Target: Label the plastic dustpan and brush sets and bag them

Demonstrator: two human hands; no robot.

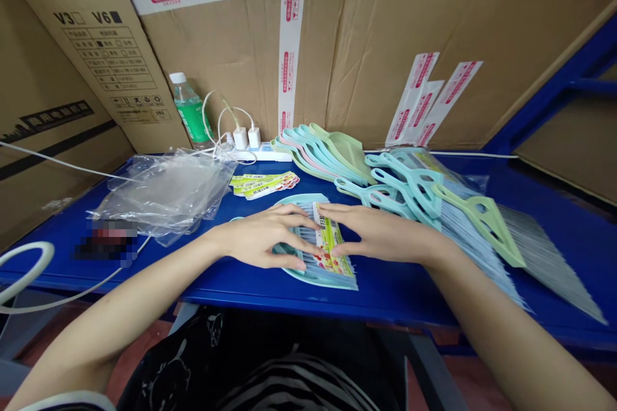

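Note:
In front of me on the blue table a light blue dustpan [308, 277] lies with a small brush [308, 231] on it, bristles toward the right. A yellow-green printed label card [336, 247] rests across the bristles. My left hand [267, 236] lies palm down over the brush and dustpan, its fingers spread and their tips at the card's left edge. From the other side my right hand [373, 231] reaches in, thumb and fingers apart, with its fingertips touching the card. The brush's handle is mostly hidden under my left hand.
Clear plastic bags [168, 189] lie at left, label cards [264, 183] behind the dustpan. Stacked dustpans [328, 151] and several brushes [409, 186] fill the right. A bottle [191, 112] and a power strip [267, 153] stand before cardboard boxes [231, 58].

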